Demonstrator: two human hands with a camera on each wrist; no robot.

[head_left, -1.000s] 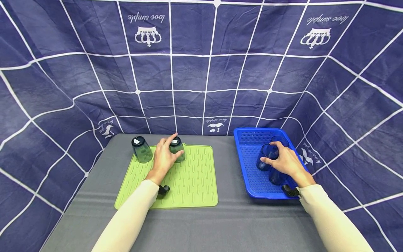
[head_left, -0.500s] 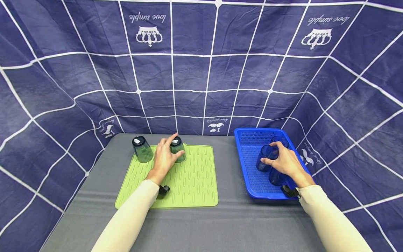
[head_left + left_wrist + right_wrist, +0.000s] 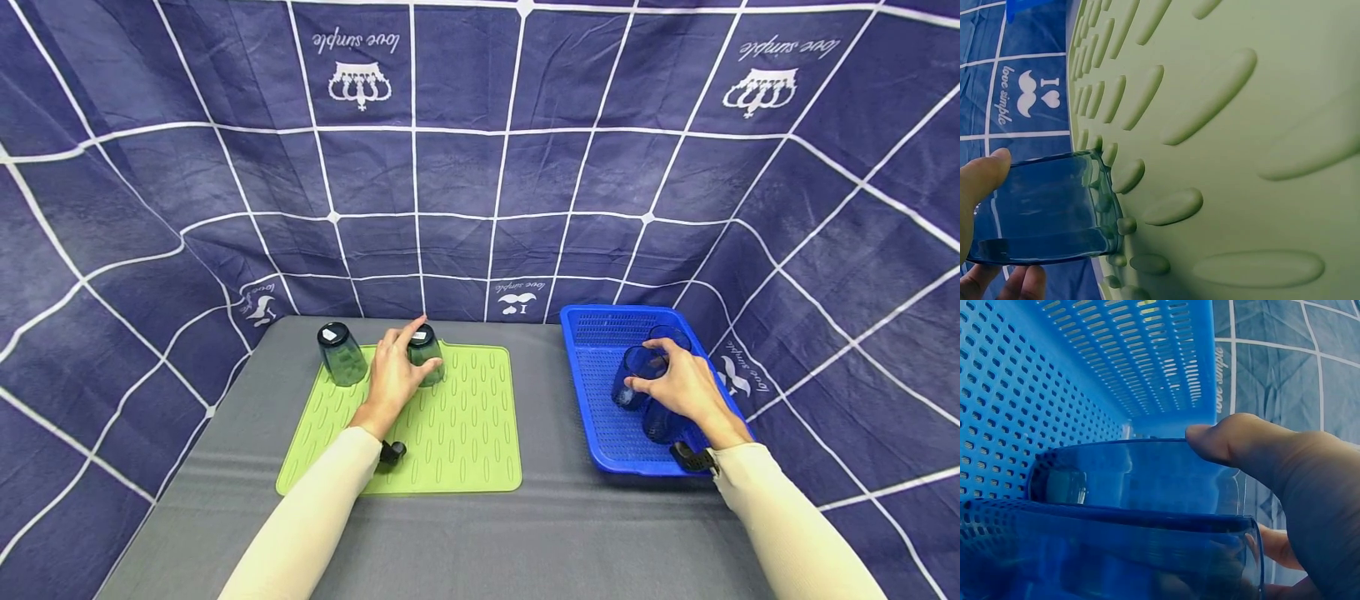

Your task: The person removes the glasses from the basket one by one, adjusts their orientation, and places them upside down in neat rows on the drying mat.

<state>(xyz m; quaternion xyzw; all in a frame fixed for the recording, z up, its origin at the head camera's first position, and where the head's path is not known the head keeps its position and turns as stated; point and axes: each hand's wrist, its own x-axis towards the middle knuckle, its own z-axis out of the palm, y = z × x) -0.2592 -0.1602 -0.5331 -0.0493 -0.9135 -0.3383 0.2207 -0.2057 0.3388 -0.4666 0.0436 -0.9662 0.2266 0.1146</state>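
Nothing much has moved since a second ago: both hands hold the same spots, only the view has drifted a touch. Left hand (image 3: 392, 375) is wrapped round an upturned cup (image 3: 424, 354) standing mouth-down at the far edge of the green mat (image 3: 465, 425); in the left wrist view, thumb and fingers curl on either side of it. Right hand (image 3: 678, 387) grips a blue cup (image 3: 636, 375) in the blue basket (image 3: 600, 392), thumb hooked over its rim, with another cup (image 3: 660, 421) nested just below the palm. A second upturned cup (image 3: 341, 354) sits left of the first, at the mat's far left corner. All of it rests on a grey surface (image 3: 480, 533). This looks like the handover point: one cup set down, the next just gripped. The next move calls for a clean lift clear of the basket wall.
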